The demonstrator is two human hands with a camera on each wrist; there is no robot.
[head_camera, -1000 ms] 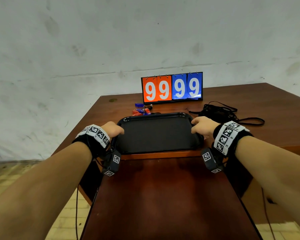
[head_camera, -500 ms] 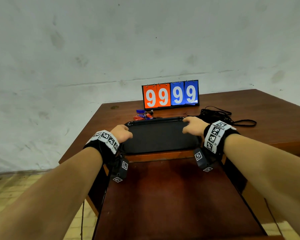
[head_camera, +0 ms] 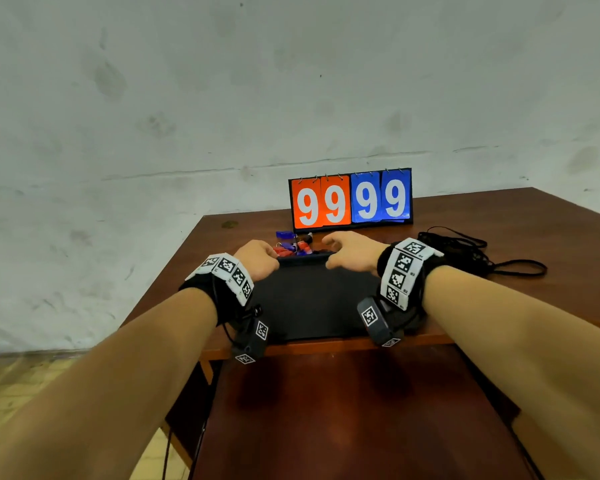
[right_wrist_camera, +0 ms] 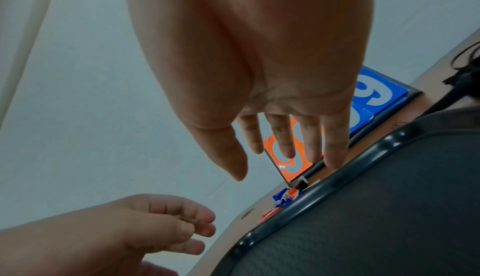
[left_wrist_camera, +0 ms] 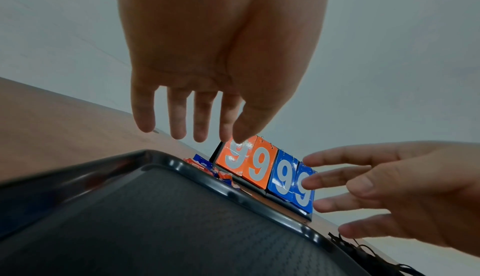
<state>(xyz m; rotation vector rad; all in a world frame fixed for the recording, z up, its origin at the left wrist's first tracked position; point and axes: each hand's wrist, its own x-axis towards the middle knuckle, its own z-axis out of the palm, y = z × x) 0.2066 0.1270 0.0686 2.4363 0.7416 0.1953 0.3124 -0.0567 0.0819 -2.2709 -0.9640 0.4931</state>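
Several small red and blue tags (head_camera: 291, 248) lie heaped on the counter (head_camera: 520, 233), just beyond the far rim of the black tray (head_camera: 309, 306) and in front of the flip scoreboard (head_camera: 350, 199). My left hand (head_camera: 257, 259) hovers near them with fingers relaxed, my right hand (head_camera: 352, 252) with fingers spread; neither holds anything. I judge this to be the reach for the tags. Next I should lower my fingertips and pinch one without scattering the rest.
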